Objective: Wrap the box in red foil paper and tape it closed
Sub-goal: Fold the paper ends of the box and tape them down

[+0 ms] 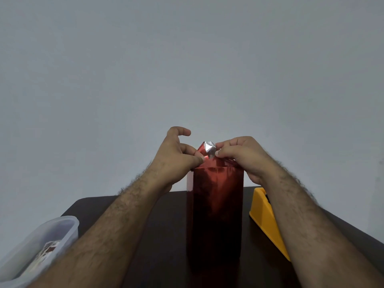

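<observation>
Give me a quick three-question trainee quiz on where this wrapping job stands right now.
1. True or false: the foil-wrapped box stands upright on the dark table.
2. Multiple choice: where is the yellow tape dispenser? A) left of the box B) right of the box C) on top of the box
3. Fill in: both hands pinch the foil flap at the box's ____ end.

Key
1. True.
2. B; the clear plastic container is the thing on the left.
3. Top: the left hand and right hand pinch the foil there, its silver underside showing.
</observation>
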Action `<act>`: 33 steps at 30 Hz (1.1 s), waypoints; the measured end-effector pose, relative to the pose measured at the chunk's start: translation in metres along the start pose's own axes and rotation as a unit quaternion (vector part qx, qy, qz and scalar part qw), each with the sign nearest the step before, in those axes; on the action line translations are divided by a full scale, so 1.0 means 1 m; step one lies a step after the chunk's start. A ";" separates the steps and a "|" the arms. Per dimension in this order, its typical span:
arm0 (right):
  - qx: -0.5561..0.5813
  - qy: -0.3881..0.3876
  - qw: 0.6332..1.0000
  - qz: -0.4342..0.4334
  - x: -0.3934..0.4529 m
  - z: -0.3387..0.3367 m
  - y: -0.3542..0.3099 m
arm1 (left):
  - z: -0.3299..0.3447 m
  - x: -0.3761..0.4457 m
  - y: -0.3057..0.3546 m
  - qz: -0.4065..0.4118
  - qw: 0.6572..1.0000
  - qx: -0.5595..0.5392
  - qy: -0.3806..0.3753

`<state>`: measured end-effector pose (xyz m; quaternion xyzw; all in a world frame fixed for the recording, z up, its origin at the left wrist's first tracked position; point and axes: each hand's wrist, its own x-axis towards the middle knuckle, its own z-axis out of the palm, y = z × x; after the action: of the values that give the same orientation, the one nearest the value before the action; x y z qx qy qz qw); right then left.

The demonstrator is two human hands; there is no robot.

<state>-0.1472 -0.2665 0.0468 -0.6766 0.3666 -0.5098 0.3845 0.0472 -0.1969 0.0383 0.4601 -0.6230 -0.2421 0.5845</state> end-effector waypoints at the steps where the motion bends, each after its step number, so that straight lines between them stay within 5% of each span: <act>1: 0.001 -0.007 1.000 0.005 0.000 0.000 0.001 | 0.000 0.000 0.000 0.001 1.000 0.001 -0.004; 12: 0.013 -0.075 0.995 0.058 -0.004 -0.012 0.000 | 0.008 -0.003 0.002 0.023 0.999 0.030 -0.013; 25: 0.099 -0.052 0.988 0.103 0.007 -0.014 0.012 | 0.006 -0.005 -0.005 0.136 0.978 0.123 -0.104; 33: 0.106 -0.004 0.990 0.098 0.000 -0.013 0.012 | 0.011 -0.006 -0.010 0.196 0.958 0.186 -0.096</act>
<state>-0.1610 -0.2733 0.0385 -0.5950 0.3736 -0.5029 0.5036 0.0387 -0.1988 0.0246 0.4039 -0.7885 -0.0452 0.4617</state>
